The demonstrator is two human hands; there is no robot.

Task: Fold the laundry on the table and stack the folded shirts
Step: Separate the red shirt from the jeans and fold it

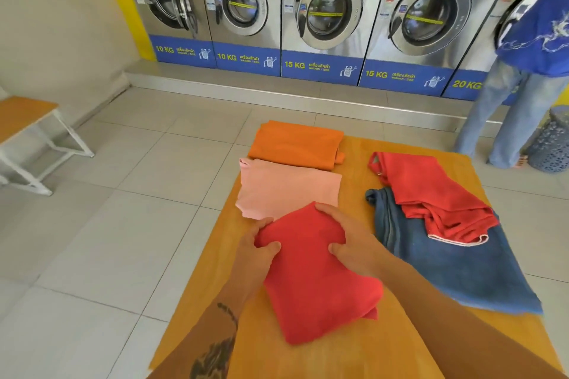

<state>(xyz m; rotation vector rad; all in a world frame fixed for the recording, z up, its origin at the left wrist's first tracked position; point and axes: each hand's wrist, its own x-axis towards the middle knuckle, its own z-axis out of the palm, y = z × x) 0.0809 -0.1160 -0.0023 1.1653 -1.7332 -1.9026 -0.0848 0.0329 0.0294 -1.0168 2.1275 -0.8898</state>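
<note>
A folded red shirt (311,280) lies on the wooden table (354,354) in front of me. My left hand (255,252) grips its left edge and my right hand (348,240) grips its right edge near the far end. Just beyond it lies a folded pink shirt (286,184), and past that a folded orange shirt (295,143). On the right, an unfolded red garment with white trim (437,197) rests loosely on a spread blue denim piece (455,268).
A row of steel washing machines (326,9) stands on a raised step behind the table. A person in a blue top and jeans (523,86) stands at the far right beside a dark perforated basket (551,144). A wooden bench (24,120) is at left.
</note>
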